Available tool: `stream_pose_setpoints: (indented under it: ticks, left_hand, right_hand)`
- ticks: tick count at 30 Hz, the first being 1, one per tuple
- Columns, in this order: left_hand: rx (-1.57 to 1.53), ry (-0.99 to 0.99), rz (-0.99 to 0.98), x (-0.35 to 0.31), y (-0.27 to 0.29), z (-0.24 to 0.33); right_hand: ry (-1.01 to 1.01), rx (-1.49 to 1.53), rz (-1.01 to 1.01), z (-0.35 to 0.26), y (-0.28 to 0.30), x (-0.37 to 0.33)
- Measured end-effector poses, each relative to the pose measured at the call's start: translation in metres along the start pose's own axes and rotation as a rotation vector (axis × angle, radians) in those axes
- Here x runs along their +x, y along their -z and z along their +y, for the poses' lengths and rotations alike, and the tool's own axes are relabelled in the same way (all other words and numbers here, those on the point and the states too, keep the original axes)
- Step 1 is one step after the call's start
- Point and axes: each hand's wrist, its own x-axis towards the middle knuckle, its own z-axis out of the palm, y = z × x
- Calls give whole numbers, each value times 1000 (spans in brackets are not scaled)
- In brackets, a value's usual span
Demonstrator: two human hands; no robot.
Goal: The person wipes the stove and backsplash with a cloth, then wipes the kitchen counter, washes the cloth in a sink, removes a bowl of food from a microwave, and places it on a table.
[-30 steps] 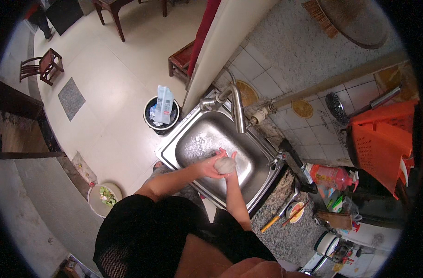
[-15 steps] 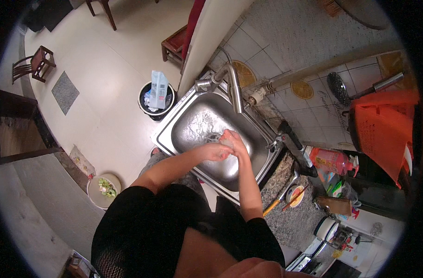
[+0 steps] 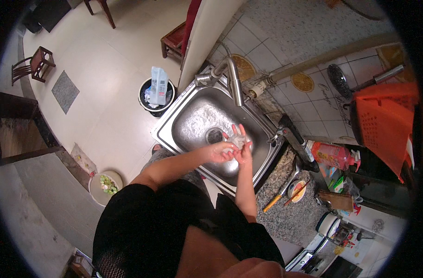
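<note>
Over the steel sink (image 3: 188,111), my left hand (image 3: 219,152) reaches across with its fingers stretched toward my right palm, touching or nearly touching it. My right hand (image 3: 243,153) is turned palm up, its fingers spread and pointing away from me. Across that palm lies a whitish, wet-looking patch (image 3: 237,141); I cannot make out whether it is lather or a thing. The round drain (image 3: 214,135) shows just beyond my left fingers. Above the basin's far side bends the metal faucet (image 3: 237,88), apart from both hands.
Right of the sink, a yellow-handled utensil (image 3: 273,203) and a small bowl (image 3: 296,189) stand on the speckled counter (image 3: 285,222). A pump bottle of pink liquid (image 3: 332,155) lies beyond them. A bin (image 3: 145,104) and a pail with green scraps (image 3: 99,191) are on the floor.
My hands were clasped together over the drain. They have parted somewhat, my right hand has turned palm up with fingers spread, and the drain has come into view.
</note>
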Motion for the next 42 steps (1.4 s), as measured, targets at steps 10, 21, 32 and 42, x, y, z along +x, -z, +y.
stream_pose_setpoints:
  ticks: [10,21,32,42]
  left_hand:
    - [379,-23,96,11,-10,-3]
    - [1719,-509,896,23,25,-7]
    - [1767,-253,547,-5,20,44]
    - [1584,-787,385,-30,-12,49]
  right_hand:
    - [-77,-750,127,-15,-22,15]
    - [241,-1291,533,44,50,33]
    - [24,-718,374,14,35,-16]
    - [-25,-1117,299,23,51,-44]
